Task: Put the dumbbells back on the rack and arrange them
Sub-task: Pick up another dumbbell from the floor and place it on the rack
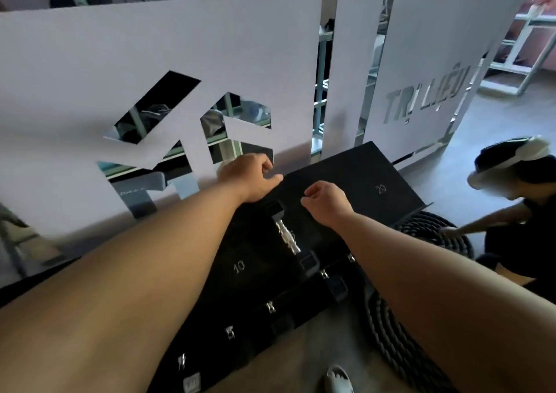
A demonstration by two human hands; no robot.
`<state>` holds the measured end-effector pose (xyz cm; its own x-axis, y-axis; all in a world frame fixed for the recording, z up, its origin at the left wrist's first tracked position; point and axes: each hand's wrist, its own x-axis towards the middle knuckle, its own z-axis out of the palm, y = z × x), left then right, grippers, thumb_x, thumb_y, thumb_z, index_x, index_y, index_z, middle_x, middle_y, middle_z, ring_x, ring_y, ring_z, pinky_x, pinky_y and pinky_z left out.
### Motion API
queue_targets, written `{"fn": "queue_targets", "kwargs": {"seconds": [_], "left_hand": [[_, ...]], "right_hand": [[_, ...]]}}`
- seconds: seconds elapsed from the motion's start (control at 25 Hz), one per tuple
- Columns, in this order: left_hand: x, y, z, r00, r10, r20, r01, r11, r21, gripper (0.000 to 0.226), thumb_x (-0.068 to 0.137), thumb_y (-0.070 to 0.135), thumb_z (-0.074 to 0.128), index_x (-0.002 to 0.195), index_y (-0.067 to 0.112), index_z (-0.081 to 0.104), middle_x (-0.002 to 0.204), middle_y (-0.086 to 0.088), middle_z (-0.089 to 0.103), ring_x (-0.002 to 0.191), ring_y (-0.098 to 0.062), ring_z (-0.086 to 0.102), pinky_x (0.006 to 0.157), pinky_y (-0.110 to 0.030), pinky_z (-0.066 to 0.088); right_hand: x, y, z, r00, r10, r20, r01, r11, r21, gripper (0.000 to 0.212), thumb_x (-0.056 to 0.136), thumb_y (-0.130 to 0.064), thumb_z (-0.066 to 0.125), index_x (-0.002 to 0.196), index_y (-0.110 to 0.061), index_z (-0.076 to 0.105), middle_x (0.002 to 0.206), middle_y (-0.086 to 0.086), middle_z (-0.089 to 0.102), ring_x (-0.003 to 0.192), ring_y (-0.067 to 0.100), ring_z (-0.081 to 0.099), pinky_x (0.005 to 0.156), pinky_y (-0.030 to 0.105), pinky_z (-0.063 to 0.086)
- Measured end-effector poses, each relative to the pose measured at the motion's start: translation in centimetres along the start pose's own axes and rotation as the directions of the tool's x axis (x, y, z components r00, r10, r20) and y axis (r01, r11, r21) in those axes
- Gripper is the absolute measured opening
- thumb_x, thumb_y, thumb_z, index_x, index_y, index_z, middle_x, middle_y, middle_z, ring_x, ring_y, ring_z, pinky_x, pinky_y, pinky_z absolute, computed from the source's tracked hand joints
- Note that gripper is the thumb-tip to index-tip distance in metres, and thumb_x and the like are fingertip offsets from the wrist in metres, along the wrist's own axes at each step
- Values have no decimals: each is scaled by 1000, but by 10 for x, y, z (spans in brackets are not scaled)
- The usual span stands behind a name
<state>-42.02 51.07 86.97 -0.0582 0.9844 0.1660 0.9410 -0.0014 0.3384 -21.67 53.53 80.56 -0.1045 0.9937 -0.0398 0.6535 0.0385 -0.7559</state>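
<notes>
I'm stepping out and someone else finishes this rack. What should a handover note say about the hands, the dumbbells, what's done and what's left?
Left hand: empty, loosely curled, over the top shelf.
Right hand: empty, hovering beside it.
One dumbbell lies on the top shelf just below both hands, near the 10 mark. More dumbbells sit on the lower tier.
Done: those are racked.
Left: the area by the 20 mark is bare; check the order of the weights.

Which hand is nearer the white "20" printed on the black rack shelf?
Right. The right hand hovers just left of the "20" on the black rack shelf; the left hand is farther left, past the shelf's edge.
</notes>
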Motion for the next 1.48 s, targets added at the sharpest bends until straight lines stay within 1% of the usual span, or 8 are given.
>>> {"fn": "queue_targets", "kwargs": {"seconds": [0.2,0.32,0.52,0.68,0.88,1.12,1.24,1.48], "left_hand": [[-125,-8,-29,998,-9,56,8,1000,23,39,86,64,66,108,32,64,103,8,67,94,-17,62,76,-35,51],[-186,-7,-36,994,-25,102,10,990,139,46,86,69,61,112,31,64,104,9,67,93,-17,63,81,-39,55],[-289,-8,-25,977,-151,148,112,964,240,51,85,72,57,115,31,64,107,10,65,96,-17,62,83,-41,53],[-385,3,-9,946,-303,112,271,933,236,51,84,73,58,114,33,64,111,10,63,100,-16,61,77,-37,50],[-505,43,15,879,-474,55,461,874,156,53,81,76,59,114,35,64,112,16,67,104,-13,63,84,-40,53],[-607,78,59,805,-585,99,575,811,113,51,83,73,59,116,34,64,114,16,66,105,-12,62,82,-38,52],[-641,71,80,766,-628,139,614,778,131,51,84,73,59,117,34,63,114,17,64,101,-11,60,77,-36,48],[-687,8,142,714,-668,212,665,741,92,51,86,67,64,118,28,64,116,11,66,106,-16,62,91,-44,53]], "right_hand": [[-126,-25,22,994,-47,95,50,998,-36,8,89,-29,70,97,-31,67,91,-7,72,74,8,66,56,24,48],[-183,-18,24,979,-38,201,77,979,-190,20,90,-35,66,110,-33,67,98,-7,70,79,16,69,67,32,58],[-248,25,4,949,-92,303,205,909,-364,32,92,-43,60,123,-36,62,114,-6,70,97,21,68,85,39,58],[-294,66,-12,914,-142,379,286,890,-354,36,94,-42,61,127,-30,60,119,-2,69,104,23,66,95,46,54],[-357,121,-32,878,-193,439,359,871,-336,32,93,-42,61,123,-32,60,113,-4,69,106,24,64,99,47,50],[-413,163,-13,825,-211,524,419,851,-317,34,92,-41,59,125,-31,60,110,-5,70,104,23,63,99,48,48],[-426,181,10,803,-190,564,425,846,-321,35,91,-39,57,125,-31,60,113,-3,69,106,24,62,102,46,44],[-428,240,78,795,-97,599,394,833,-388,35,91,-39,58,125,-30,60,112,-4,71,111,24,62,104,46,41]]}}
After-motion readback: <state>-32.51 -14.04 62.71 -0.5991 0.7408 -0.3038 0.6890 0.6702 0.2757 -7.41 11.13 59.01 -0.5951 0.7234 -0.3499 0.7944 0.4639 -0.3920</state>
